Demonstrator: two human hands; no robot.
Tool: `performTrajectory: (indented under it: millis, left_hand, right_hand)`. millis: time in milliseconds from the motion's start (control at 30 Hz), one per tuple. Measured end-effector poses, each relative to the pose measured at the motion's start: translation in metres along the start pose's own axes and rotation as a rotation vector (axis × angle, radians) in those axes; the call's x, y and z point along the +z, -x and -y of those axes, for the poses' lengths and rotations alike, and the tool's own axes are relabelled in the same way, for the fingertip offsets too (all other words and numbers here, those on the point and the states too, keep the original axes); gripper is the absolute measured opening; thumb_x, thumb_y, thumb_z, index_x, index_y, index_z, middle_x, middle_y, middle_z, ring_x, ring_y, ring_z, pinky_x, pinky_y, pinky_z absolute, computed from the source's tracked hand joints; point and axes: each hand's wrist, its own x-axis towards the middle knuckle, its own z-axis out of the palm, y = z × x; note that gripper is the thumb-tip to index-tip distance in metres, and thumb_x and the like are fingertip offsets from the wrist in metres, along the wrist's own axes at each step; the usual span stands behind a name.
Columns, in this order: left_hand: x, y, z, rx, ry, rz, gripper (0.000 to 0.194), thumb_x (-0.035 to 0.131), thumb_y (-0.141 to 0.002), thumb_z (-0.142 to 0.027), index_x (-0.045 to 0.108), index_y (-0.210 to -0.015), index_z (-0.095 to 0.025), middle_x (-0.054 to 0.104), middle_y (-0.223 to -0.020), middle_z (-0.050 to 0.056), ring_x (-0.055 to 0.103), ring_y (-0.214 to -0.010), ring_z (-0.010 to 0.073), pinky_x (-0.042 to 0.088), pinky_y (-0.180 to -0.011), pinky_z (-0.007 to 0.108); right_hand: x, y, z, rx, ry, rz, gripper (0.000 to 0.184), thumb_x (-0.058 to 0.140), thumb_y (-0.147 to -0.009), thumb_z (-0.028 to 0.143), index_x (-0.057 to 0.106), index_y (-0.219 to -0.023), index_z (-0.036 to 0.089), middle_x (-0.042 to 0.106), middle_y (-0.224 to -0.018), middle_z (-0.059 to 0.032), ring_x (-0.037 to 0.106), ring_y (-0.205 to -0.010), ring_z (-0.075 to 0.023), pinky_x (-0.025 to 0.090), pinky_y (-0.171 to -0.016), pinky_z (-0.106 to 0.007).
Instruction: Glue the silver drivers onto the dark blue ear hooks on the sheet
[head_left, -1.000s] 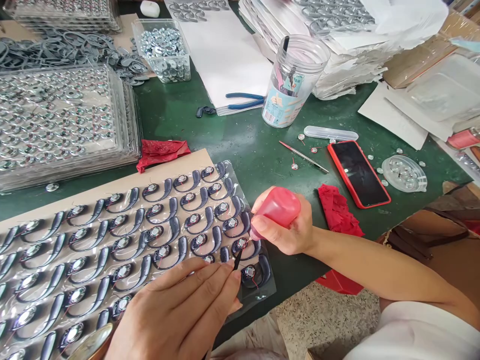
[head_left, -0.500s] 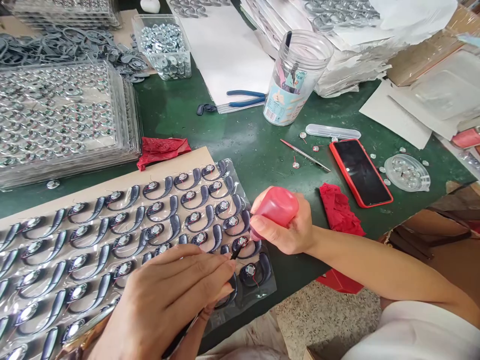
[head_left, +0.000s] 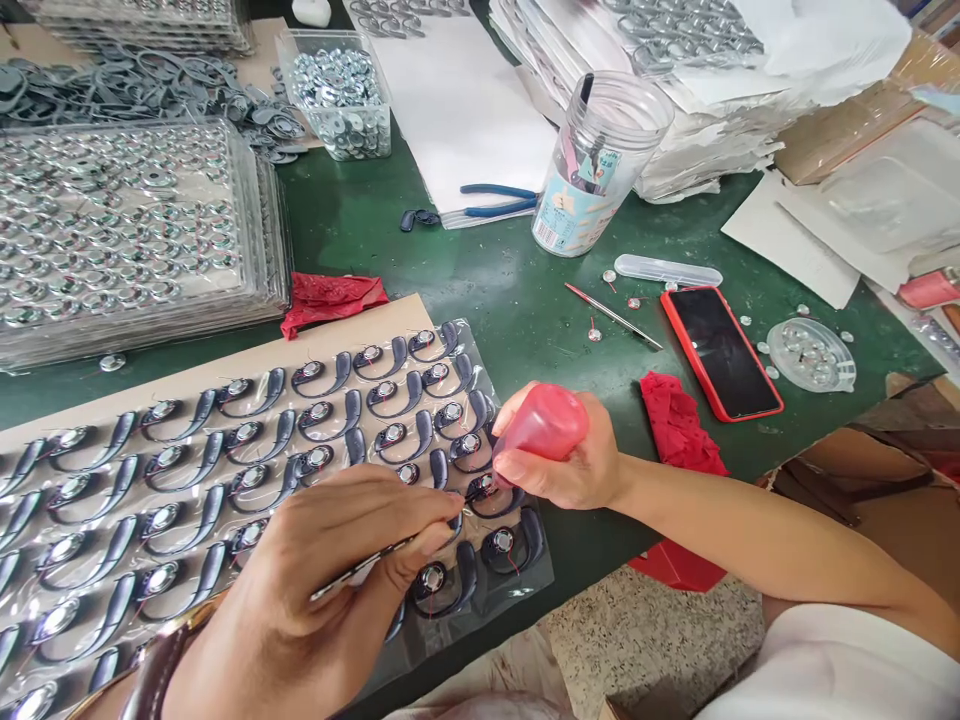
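Pinched between the fingers of my left hand (head_left: 330, 580) is a slim pair of tweezers (head_left: 352, 575), its dark tip pointing right at one ear-hook casing. My right hand (head_left: 592, 460) wraps around a soft red squeeze bottle (head_left: 547, 422), tilted with its lower end over that same casing; the nozzle is mostly hidden. Round metal speakers with thin red wires sit in the dark curved ear-hook casings (head_left: 525, 540), laid in rows on a clear plastic sheet (head_left: 536, 590). My left hand covers several casings near the sheet's front.
Stacked trays of speakers (head_left: 112, 230) stand left, beside a box of metal discs (head_left: 337, 95). Behind are blue-handled pliers (head_left: 499, 200) and a clear jar (head_left: 577, 200). To the right lie a pointed tool (head_left: 611, 315), red cloth (head_left: 679, 425) and a phone (head_left: 724, 350).
My left hand has rolled back and shifted slightly left, uncovering the tweezers' shaft and a casing near the front. My right hand with the squeeze bottle has moved slightly left and tilted.
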Motion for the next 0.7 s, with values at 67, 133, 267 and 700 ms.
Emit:
performTrajectory:
  millis: [67, 133, 267, 700]
  left_hand:
    - [0.000, 0.001, 0.000, 0.000, 0.004, -0.009, 0.022, 0.056, -0.091, -0.008, 0.070, -0.105, -0.018, 0.077, -0.094, 0.001, 0.071, -0.081, 0.0116, 0.060, -0.076, 0.024]
    - [0.000, 0.005, 0.000, 0.026, -0.025, -0.048, 0.025, 0.055, -0.089, -0.005, 0.069, -0.107, -0.018, 0.077, -0.099, 0.001, 0.072, -0.087, 0.0120, 0.059, -0.085, 0.026]
    - [0.003, 0.020, 0.003, 0.218, -0.158, -0.025, 0.034, 0.047, -0.089, -0.002, 0.068, -0.113, -0.013, 0.074, -0.116, 0.003, 0.067, -0.111, 0.0132, 0.048, -0.107, 0.030]
    - [0.020, 0.033, 0.015, 0.386, -0.502, -0.013, 0.035, 0.037, -0.097, -0.007, 0.068, -0.114, -0.007, 0.072, -0.119, 0.011, 0.066, -0.117, 0.0218, 0.033, -0.122, 0.039]
  right_hand:
    - [-0.001, -0.006, 0.003, 0.102, -0.142, 0.034, 0.033, 0.074, -0.082, 0.036, 0.055, -0.061, 0.019, 0.056, -0.050, 0.0041, 0.056, -0.046, -0.0098, 0.046, -0.045, -0.021]
    - [-0.003, -0.016, 0.005, 0.211, -0.316, 0.075, 0.032, 0.070, -0.086, 0.038, 0.055, -0.064, 0.020, 0.056, -0.050, 0.0047, 0.057, -0.044, -0.0092, 0.048, -0.042, -0.020]
    - [-0.003, -0.034, -0.001, 0.207, -0.372, 0.043, 0.031, 0.077, -0.081, 0.034, 0.057, -0.064, 0.019, 0.060, -0.053, 0.0032, 0.063, -0.049, -0.0117, 0.053, -0.047, -0.022]
    - [0.010, -0.028, -0.020, 0.139, -0.278, 0.062, 0.024, 0.072, -0.082, 0.025, 0.057, -0.065, 0.018, 0.065, -0.057, -0.0009, 0.062, -0.050, -0.0127, 0.052, -0.048, -0.023]
